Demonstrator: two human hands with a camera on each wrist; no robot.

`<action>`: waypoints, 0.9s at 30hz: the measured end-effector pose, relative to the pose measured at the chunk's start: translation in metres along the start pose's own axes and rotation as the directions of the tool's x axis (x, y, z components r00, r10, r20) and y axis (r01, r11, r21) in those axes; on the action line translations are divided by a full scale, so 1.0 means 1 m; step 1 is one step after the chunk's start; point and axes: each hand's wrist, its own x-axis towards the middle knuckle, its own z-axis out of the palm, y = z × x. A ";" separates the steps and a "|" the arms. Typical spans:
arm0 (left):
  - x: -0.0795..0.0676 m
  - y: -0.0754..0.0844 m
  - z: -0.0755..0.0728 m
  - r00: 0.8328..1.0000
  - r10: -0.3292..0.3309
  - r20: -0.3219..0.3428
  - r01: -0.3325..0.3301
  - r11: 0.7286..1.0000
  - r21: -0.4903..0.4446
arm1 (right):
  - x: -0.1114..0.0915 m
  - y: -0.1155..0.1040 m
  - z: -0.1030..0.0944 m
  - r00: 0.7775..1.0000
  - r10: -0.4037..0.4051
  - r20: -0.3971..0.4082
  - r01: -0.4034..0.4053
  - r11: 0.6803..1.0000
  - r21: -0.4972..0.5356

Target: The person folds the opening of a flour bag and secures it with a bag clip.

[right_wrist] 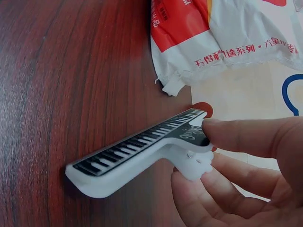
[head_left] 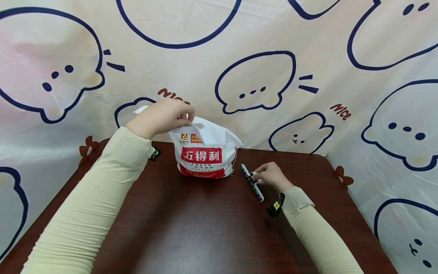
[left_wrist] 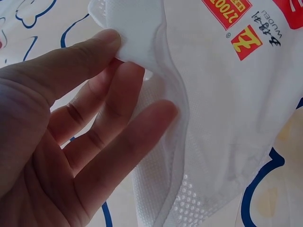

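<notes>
A white flour bag (head_left: 205, 154) with red printed panels stands upright at the back of the table. My left hand (head_left: 164, 117) pinches its top edge; in the left wrist view, thumb and fingers of that hand (left_wrist: 90, 123) hold a folded flap of the bag (left_wrist: 227, 113). To the bag's right, my right hand (head_left: 272, 176) grips a long clip (head_left: 251, 183) with a piano-key pattern. Up close, the right thumb (right_wrist: 241, 137) presses the black upper lever of the white clip (right_wrist: 137, 156), with fingers under its lower lever. The clip's jaw side points away from the palm.
The dark brown wooden table (head_left: 212, 224) spreads toward me. A cloth curtain (head_left: 253, 34) with blue-outlined cartoon figures hangs behind it and along both sides. Black wrist straps, the right one (head_left: 275, 207) with a yellow tag, sit at the cuffs.
</notes>
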 end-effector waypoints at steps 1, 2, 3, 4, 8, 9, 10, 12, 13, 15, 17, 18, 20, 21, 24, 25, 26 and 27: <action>0.000 0.000 0.000 1.000 0.000 0.002 0.000 1.000 0.000 | 0.000 0.000 0.000 1.000 -0.004 -0.004 0.004 1.000 -0.010; 0.001 0.000 0.000 1.000 0.004 0.003 -0.004 1.000 0.002 | 0.000 0.001 -0.001 1.000 -0.009 -0.007 0.009 1.000 -0.015; 0.001 0.000 0.000 1.000 0.004 0.005 -0.004 1.000 0.002 | 0.000 0.001 -0.001 1.000 -0.015 -0.009 0.015 1.000 -0.017; 0.001 -0.001 0.000 1.000 0.005 0.007 -0.005 1.000 0.003 | 0.000 0.001 -0.001 1.000 -0.020 -0.012 0.020 1.000 -0.016; 0.002 -0.001 0.001 1.000 0.012 0.006 -0.012 1.000 0.005 | -0.001 0.001 -0.002 0.999 -0.039 -0.016 0.039 0.999 -0.014; 0.002 -0.001 0.001 1.000 0.010 0.006 -0.010 1.000 0.004 | -0.001 0.000 -0.002 0.999 -0.044 -0.015 0.044 0.999 -0.013; 0.002 -0.001 0.001 1.000 0.010 0.007 -0.010 1.000 0.004 | -0.001 0.000 -0.002 0.999 -0.049 -0.016 0.049 0.999 -0.013; 0.001 0.000 0.001 1.000 0.006 0.007 -0.006 1.000 0.004 | -0.001 -0.001 -0.002 0.998 -0.057 -0.018 0.057 0.998 -0.014; 0.001 0.000 0.001 1.000 0.006 0.007 -0.006 1.000 0.004 | -0.001 -0.002 -0.002 0.998 -0.059 -0.019 0.059 0.998 -0.016; 0.000 0.000 0.001 1.000 0.004 0.009 -0.004 1.000 0.004 | -0.002 -0.003 -0.002 0.998 -0.061 -0.028 0.060 0.998 -0.027; 0.000 0.000 0.000 1.000 0.004 0.010 -0.004 1.000 0.006 | -0.002 -0.004 -0.003 0.997 -0.063 -0.041 0.061 0.997 -0.044; 0.000 0.000 0.000 1.000 0.004 0.011 -0.004 1.000 0.007 | -0.002 -0.004 -0.004 0.997 -0.067 -0.049 0.064 0.997 -0.052; 0.001 0.000 0.001 1.000 0.007 0.010 -0.007 1.000 0.007 | -0.003 -0.005 -0.005 0.995 -0.082 -0.061 0.078 0.995 -0.069; 0.001 0.000 0.001 1.000 0.007 0.011 -0.007 1.000 0.009 | -0.004 -0.005 -0.005 0.994 -0.091 -0.068 0.086 0.993 -0.075; 0.002 0.000 0.001 1.000 0.009 0.012 -0.009 1.000 0.011 | -0.005 -0.006 -0.006 0.988 -0.128 -0.086 0.119 0.987 -0.105; 0.002 0.000 0.001 1.000 0.010 0.012 -0.010 1.000 0.011 | -0.005 -0.006 -0.006 0.986 -0.136 -0.092 0.125 0.986 -0.114; 0.002 0.000 0.001 1.000 0.008 0.014 -0.008 1.000 0.012 | -0.005 -0.007 -0.006 0.985 -0.139 -0.099 0.127 0.985 -0.119; 0.001 0.000 0.001 1.000 0.005 0.015 -0.005 1.000 0.013 | -0.005 -0.007 -0.006 0.984 -0.144 -0.105 0.130 0.983 -0.128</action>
